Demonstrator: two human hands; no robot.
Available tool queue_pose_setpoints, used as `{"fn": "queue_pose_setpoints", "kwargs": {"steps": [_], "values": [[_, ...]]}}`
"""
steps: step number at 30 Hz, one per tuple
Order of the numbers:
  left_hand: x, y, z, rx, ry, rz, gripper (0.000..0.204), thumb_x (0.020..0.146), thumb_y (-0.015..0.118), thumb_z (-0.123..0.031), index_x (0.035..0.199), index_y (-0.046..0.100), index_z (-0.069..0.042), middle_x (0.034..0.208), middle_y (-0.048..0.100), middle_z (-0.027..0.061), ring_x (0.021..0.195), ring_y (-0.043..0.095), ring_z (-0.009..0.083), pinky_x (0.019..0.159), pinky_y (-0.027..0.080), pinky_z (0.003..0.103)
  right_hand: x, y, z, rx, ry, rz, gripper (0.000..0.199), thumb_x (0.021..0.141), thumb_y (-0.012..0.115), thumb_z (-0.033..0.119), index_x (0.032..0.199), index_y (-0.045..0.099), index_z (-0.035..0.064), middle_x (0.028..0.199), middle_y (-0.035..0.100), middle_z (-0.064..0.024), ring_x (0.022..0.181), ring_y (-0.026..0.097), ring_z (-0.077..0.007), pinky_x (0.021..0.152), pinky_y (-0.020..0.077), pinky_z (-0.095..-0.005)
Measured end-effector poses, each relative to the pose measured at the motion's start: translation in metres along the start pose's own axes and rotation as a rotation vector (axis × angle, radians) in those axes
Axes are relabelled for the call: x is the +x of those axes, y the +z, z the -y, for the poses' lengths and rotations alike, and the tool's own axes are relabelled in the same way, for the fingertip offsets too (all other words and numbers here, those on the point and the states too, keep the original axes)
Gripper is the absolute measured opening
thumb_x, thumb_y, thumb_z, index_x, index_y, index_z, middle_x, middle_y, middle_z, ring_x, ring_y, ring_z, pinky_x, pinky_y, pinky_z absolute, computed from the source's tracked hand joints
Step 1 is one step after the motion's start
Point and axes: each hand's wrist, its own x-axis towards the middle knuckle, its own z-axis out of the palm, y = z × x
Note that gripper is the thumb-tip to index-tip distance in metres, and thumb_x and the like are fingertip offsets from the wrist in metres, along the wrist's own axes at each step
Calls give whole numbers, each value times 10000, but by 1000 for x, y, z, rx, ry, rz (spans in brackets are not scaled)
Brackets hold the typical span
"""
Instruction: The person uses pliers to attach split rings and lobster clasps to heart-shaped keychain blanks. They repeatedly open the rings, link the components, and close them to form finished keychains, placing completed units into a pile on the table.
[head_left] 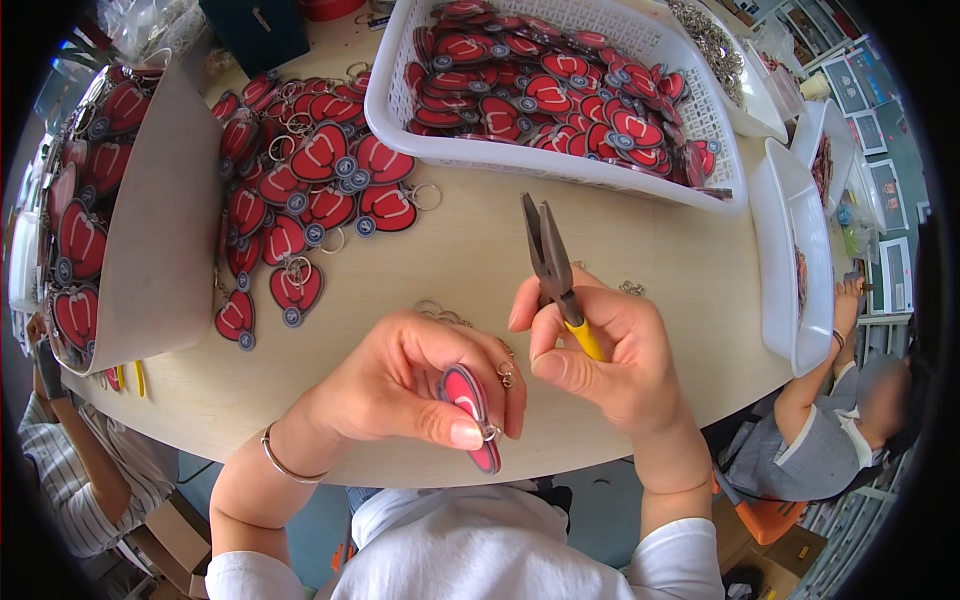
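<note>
My left hand is closed on a red heart-shaped keychain charm, tilted almost edge-on, with the thumb and fingers pinching near its small metal ring. A short piece of metal chain shows against the fingers of that hand. In my right hand are pliers with dark jaws and yellow grips. Their jaws point up and away, slightly parted, with nothing visible between them. The two hands are a short distance apart above the table. Several loose key rings lie on the table just beyond my left hand.
A white basket of red charms stands at the far side. Finished-looking keychains lie heaped at left beside a tilted white bin. White trays line the right edge. Small metal links lie near my right hand. People sit at both sides.
</note>
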Motion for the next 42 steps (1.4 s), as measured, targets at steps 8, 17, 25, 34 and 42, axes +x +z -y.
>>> {"fn": "queue_pose_setpoints", "kwargs": {"steps": [8, 17, 25, 34, 42], "values": [[2, 1, -1, 91, -15, -52, 198, 727, 772, -127, 753, 664, 38, 804, 650, 189, 703, 591, 219, 644, 463, 302, 2, -1, 0, -171, -74, -32, 124, 838, 682, 68, 915, 659, -27, 1088, 538, -77, 980, 555, -146, 879, 441, -287], [-6, -5, -7, 109, -74, -7, 191, 789, 745, -134, 883, 668, 13, 896, 655, 127, 783, 602, 174, 674, 475, 288, 5, -5, -5, -183, -14, -72, 80, 821, 683, 48, 872, 651, -5, 1036, 567, -67, 967, 566, -174, 863, 445, -306], [-26, -30, -40, -149, 379, -310, 261, 758, 745, -206, 751, 587, 3, 805, 579, 149, 528, 462, 120, 431, 335, 200, 18, -9, -26, -808, -56, -117, 133, 725, 710, 20, 844, 651, 11, 989, 567, -116, 942, 567, -280, 819, 454, -358], [-25, -33, -40, -72, 407, -282, 271, 763, 747, -229, 792, 613, 4, 829, 584, 153, 602, 477, 114, 454, 347, 188, 19, 10, -13, -1154, -39, 151, 141, 705, 714, 48, 776, 602, 1, 1007, 546, -101, 986, 519, -271, 855, 421, -387], [-28, -31, -43, -100, 419, -257, 241, 782, 734, -222, 828, 621, -13, 876, 595, 134, 609, 477, 78, 485, 365, 171, 20, 16, -22, -1255, -67, 249, 146, 715, 694, 66, 799, 598, -3, 1011, 552, -106, 998, 514, -280, 855, 428, -387]]}}
